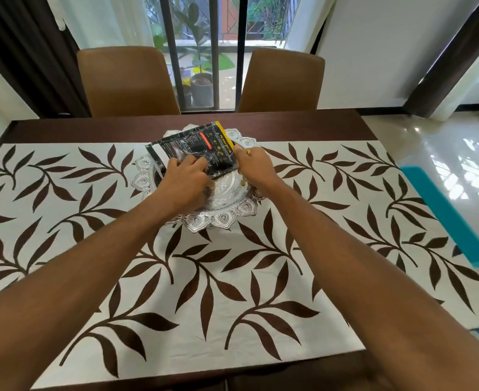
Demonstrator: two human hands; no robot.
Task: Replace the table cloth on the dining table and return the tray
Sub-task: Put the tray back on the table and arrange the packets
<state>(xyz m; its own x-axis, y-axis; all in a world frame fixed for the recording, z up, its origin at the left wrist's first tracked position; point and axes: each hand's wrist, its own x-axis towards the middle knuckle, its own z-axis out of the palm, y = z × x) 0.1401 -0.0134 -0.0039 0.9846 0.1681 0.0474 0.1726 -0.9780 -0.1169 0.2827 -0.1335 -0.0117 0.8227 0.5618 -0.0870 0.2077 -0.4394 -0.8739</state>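
A white table cloth (232,294) printed with dark brown leaves covers most of the dark wooden dining table (176,124). On it, toward the far middle, stands a round silver tray (227,217) with a scalloped, embossed rim. Above the tray, both hands hold a black and yellow snack packet (201,146). My left hand (186,176) grips the packet's lower left part. My right hand (256,166) pinches its right edge, and a small nut shows between those fingers. Much of the tray's middle is hidden by my hands.
Two brown chairs (128,80) (282,80) stand at the table's far side, before a barred window with potted plants. A teal strip (447,215) lies on the glossy floor beyond the table's right edge. Bare wood shows along the far and near edges.
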